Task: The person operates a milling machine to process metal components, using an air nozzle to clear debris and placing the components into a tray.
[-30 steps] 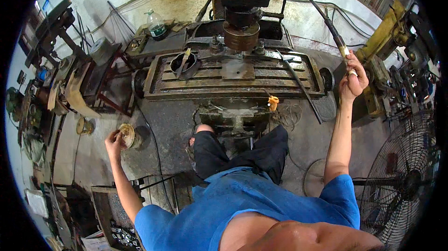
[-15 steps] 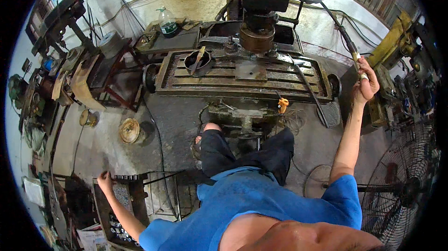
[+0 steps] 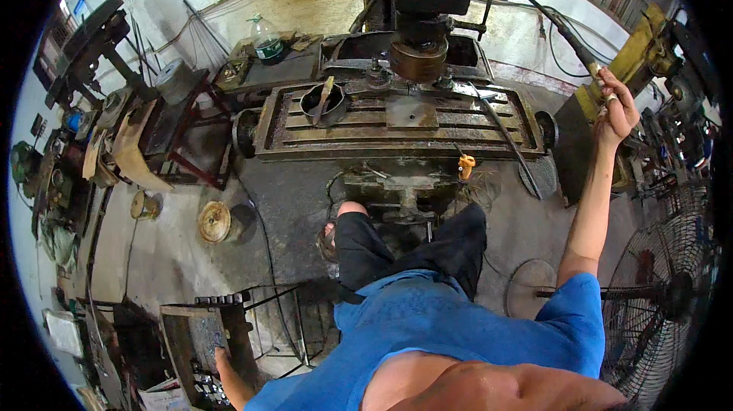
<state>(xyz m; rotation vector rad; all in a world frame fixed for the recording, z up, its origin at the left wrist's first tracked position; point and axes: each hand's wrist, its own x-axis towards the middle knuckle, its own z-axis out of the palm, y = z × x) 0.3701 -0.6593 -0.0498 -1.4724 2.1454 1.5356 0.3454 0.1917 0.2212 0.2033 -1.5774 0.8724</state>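
Note:
I stand in front of a rusty milling machine [image 3: 416, 44] with a slotted work table [image 3: 397, 128]. My right hand [image 3: 617, 109] is raised at the right and closed around the end of the machine's long dark lever handle [image 3: 565, 33]. My left hand [image 3: 223, 361] reaches down at the lower left onto a dark metal rack [image 3: 206, 334] that holds several small metal parts; its fingers rest on the rack's surface, and I cannot see whether they hold anything. A flat plate [image 3: 411, 113] lies on the work table under the spindle, with a round dark ring [image 3: 324, 101] to its left.
A round metal disc [image 3: 214, 221] lies on the floor at the left. A cluttered bench [image 3: 92, 128] stands further left. A large floor fan [image 3: 664, 289] is at the right. A plastic bottle [image 3: 267, 40] sits behind the machine. An orange object [image 3: 466, 165] hangs at the table's front.
My left hand has dropped from near the floor disc down to the rack at the lower left. My right hand has stayed on the lever handle.

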